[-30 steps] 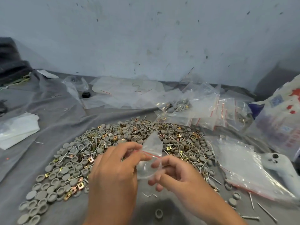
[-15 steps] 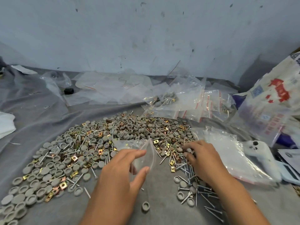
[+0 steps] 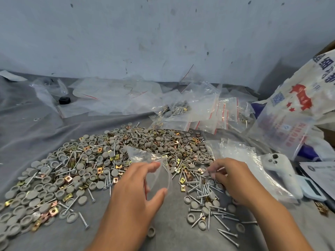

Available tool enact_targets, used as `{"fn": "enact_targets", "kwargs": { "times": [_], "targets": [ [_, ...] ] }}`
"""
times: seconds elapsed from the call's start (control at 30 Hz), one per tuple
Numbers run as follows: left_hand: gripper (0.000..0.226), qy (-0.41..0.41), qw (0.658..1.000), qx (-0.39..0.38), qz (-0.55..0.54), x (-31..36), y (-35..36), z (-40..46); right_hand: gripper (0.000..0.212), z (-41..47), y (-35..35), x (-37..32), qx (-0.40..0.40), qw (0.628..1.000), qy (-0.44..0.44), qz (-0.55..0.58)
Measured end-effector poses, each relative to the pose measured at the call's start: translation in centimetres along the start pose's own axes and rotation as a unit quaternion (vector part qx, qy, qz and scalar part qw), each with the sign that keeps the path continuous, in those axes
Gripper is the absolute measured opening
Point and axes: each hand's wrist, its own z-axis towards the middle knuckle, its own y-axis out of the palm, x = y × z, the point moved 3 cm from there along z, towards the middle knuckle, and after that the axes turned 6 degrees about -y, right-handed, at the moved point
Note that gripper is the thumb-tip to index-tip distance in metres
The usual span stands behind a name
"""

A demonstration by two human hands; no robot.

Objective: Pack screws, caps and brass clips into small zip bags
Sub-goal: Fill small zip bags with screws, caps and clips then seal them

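Observation:
A wide heap of grey caps (image 3: 79, 167), silver screws (image 3: 203, 189) and brass clips (image 3: 68, 178) lies spread on the grey cloth (image 3: 172, 223). My left hand (image 3: 134, 192) holds a small clear zip bag (image 3: 157, 171) between thumb and fingers, its mouth held apart. My right hand (image 3: 233, 178) rests on the right part of the heap, its fingertips pinching at the screws there; whether one is lifted I cannot tell. Filled zip bags (image 3: 174, 111) lie at the back, beyond the heap.
A stack of empty zip bags (image 3: 241, 160) lies to the right of the heap. A white device (image 3: 282, 169) and a pale blue calculator (image 3: 311, 189) sit further right. A large printed sack (image 3: 297, 113) stands at the right edge. Loose clear plastic sheets (image 3: 108, 95) lie near the wall.
My right hand has let go of the bag and gone right, down onto the screws. My left hand keeps the bag alone. The view has turned to the right.

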Motion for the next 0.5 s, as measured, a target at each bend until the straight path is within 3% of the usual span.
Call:
{"fn": "enact_targets", "kwargs": {
  "times": [0.2, 0.37, 0.5],
  "targets": [
    [0.059, 0.015, 1.000, 0.009, -0.001, 0.3, 0.6, -0.1, 0.024, -0.7, -2.3, 0.7, 0.099, 0.992, -0.010, 0.079],
    [0.059, 0.026, 1.000, 0.008, 0.011, 0.6, 0.9, -0.1, 0.028, -1.7, -1.1, 0.8, -0.004, 1.000, -0.006, -0.013],
    [0.060, 0.033, 0.999, 0.006, 0.016, 0.6, 1.2, -0.2, 0.027, -1.6, -0.8, 0.4, -0.023, 0.998, 0.008, -0.055]
  ]
}}
